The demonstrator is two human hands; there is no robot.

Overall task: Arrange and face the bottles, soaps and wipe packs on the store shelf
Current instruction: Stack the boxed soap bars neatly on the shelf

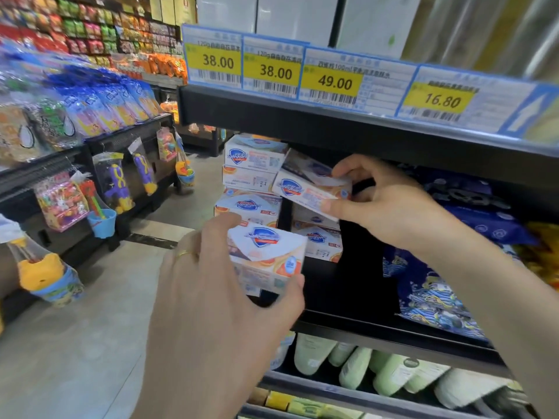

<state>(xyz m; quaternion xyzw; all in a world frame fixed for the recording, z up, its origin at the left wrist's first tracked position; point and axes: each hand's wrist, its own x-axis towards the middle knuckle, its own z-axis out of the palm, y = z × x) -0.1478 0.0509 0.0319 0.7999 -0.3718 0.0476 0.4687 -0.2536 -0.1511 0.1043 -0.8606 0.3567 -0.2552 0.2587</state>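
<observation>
While the left hand point(211, 297) grips a white soap box point(266, 261) just off the shelf's left front corner, thumb under its lower edge and fingers curled over its top, the right hand point(390, 207) pinches a second soap box point(305, 189), tilted, between thumb and fingertips at that box's right end. Both boxes carry a blue shield logo. The tilted box is held against the stacked soap boxes point(254, 167) that fill the left end of the black shelf point(348, 325); whether it rests on the stack below cannot be told. More boxes of the same soap point(320, 243) sit lower in the stack, behind the left hand's box. Toward the right end of the same shelf lie dark blue wipe packs point(429, 291). Pale green bottles point(393, 373) lie on the shelf beneath. Along the front edge of the shelf above runs a row of yellow price tags point(332, 80). A gold ring point(184, 254) sits on one left-hand finger.
</observation>
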